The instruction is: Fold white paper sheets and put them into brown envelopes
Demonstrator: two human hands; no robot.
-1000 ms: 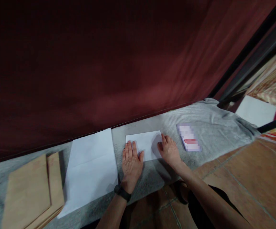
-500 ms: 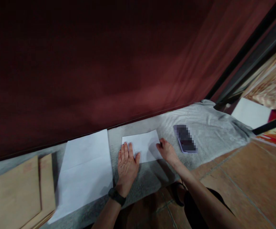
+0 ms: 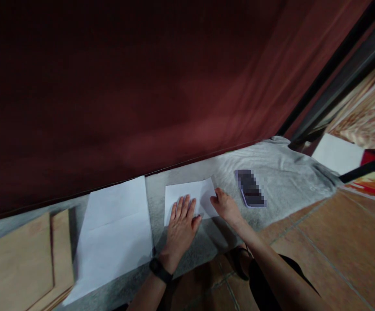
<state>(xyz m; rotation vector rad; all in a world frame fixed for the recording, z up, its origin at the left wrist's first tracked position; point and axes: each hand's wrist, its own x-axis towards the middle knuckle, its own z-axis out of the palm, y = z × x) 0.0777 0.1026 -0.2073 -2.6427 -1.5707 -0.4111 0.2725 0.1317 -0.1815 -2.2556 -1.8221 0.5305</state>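
The left hand [image 3: 181, 229] lies flat, fingers extended, on the paper [image 3: 200, 199]; the right hand [image 3: 228, 208] is curled, thumb and fingertips at its right edge (whether they pinch it, I cannot tell). The paper, one plain white rectangle, lies on the bench [image 3: 287, 181] between one phone [image 3: 251, 190] and larger white sheets [image 3: 119, 229]; farther left, at least two brown envelopes [image 3: 20, 261].

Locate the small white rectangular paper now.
In the head view, the small paper lies low centre on grey fabric, partly under the left hand, between the large white paper sheet and the dark rectangular phone.
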